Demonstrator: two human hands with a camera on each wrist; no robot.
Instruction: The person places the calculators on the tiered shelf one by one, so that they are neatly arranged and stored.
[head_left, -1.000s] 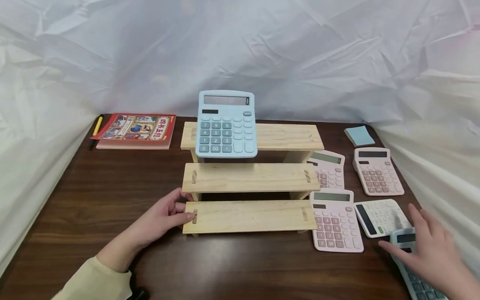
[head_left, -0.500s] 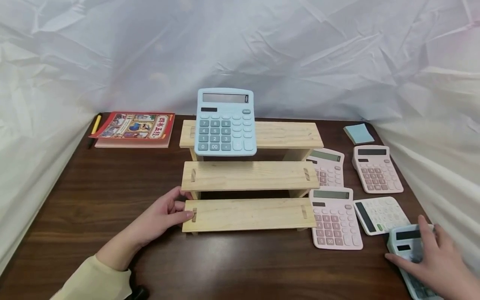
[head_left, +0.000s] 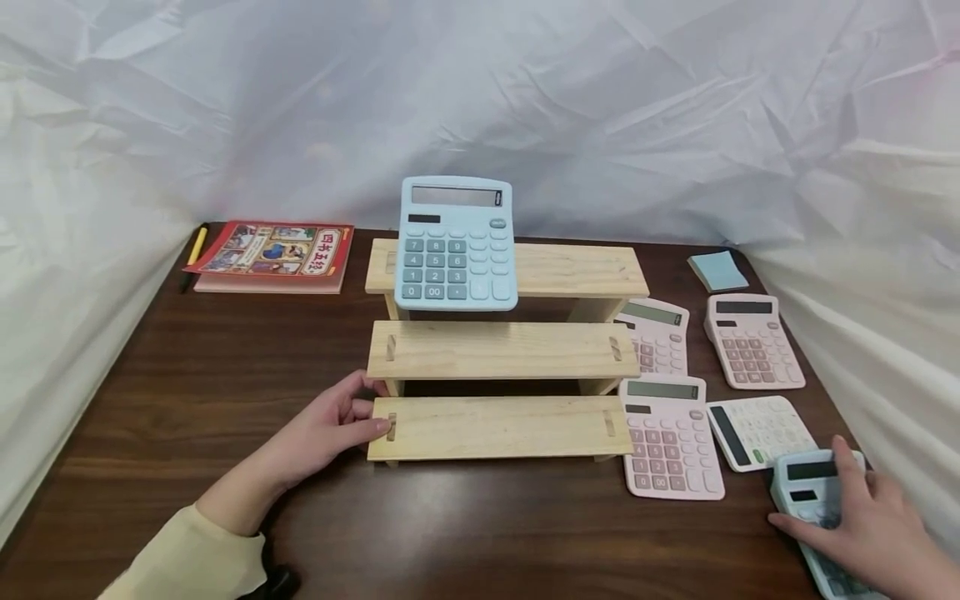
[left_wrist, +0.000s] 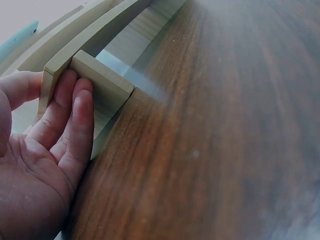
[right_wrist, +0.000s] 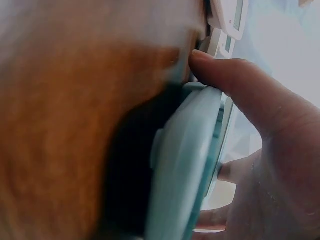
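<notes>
Where two hands (head_left: 322,437) (head_left: 873,521) rest, one shelf (head_left: 502,429), six calculators (head_left: 810,472)

Item one: we record a stepped wooden rack (head_left: 502,350), pale, three boards with darker joint marks at their ends, standing upright at the centre of the head view, lowest board nearest the bottom.
Item two: we record a light-blue calculator (head_left: 813,486), lower right of the frame, face up, dark display toward the top, slanting down rightward, keys largely hidden, bottom edge cut off.
</notes>
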